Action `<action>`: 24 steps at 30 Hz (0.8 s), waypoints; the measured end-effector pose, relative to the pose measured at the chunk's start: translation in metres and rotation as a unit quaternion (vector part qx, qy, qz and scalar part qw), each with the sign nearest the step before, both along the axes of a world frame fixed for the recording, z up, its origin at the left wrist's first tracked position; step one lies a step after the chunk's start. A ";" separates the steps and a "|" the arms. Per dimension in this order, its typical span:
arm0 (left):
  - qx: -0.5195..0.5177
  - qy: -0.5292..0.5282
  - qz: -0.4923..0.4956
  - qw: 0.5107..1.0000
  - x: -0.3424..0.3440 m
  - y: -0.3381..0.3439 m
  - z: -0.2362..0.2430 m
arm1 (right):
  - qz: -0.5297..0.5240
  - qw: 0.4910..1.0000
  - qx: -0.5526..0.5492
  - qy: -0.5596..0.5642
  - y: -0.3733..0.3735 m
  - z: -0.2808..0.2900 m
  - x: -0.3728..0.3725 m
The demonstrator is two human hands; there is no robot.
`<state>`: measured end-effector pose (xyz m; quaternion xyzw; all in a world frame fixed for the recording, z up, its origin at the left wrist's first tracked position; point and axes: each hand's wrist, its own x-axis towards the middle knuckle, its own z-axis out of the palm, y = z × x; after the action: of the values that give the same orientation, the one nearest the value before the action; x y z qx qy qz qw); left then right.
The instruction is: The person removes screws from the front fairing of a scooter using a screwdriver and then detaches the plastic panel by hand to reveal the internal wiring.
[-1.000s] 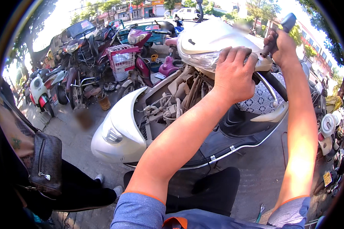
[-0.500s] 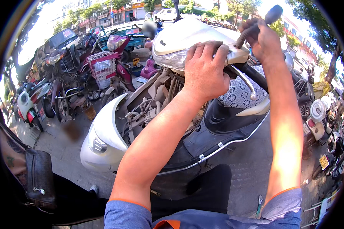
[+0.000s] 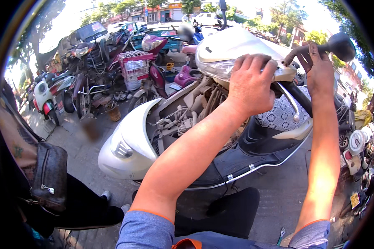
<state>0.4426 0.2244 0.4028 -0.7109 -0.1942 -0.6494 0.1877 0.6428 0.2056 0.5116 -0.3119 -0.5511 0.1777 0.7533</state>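
Note:
A white scooter's handlebar cover [image 3: 232, 45] lies ahead of me, with cloudy clear plastic on its near side. My left hand [image 3: 253, 83] is closed over the cover's near right edge, fingers curled across the top. My right hand [image 3: 318, 74] grips the dark curved stem of a rear-view mirror [image 3: 342, 47], thumb and fingers around it. The stem's lower end meets the cover's right end; whether it is fixed there cannot be seen. Beneath my hands, a silver brake lever [image 3: 290, 101] sticks out. The scooter's front is opened, baring cables and frame parts [image 3: 187, 114].
A white front panel [image 3: 126, 143] curves out at the left. Parked scooters, one with a basket [image 3: 135, 70], crowd the far left; more vehicles and parts line the right. A person with a dark bag [image 3: 50, 176] stands at my left. A wrench [image 3: 281, 235] lies on the ground.
My view has shifted, so the scene sits farther right. The mirror's head has swung clockwise and lower with my right hand. My left hand keeps its place on the cover.

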 end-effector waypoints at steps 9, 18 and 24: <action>0.010 -0.020 -0.014 1.000 0.006 0.001 -0.001 | -0.141 0.883 -0.118 -0.432 0.039 0.054 -0.032; 0.009 -0.028 -0.022 0.999 0.005 0.001 -0.001 | -0.133 0.937 0.026 -0.323 -0.008 0.020 0.038; 0.012 -0.022 -0.003 1.000 0.000 0.000 0.000 | 0.094 0.991 -0.049 0.079 0.023 0.017 0.002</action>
<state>0.4431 0.2249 0.4028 -0.6945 -0.1883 -0.6679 0.1898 0.6451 0.2284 0.5289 -0.2800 -0.5076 0.2990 0.7580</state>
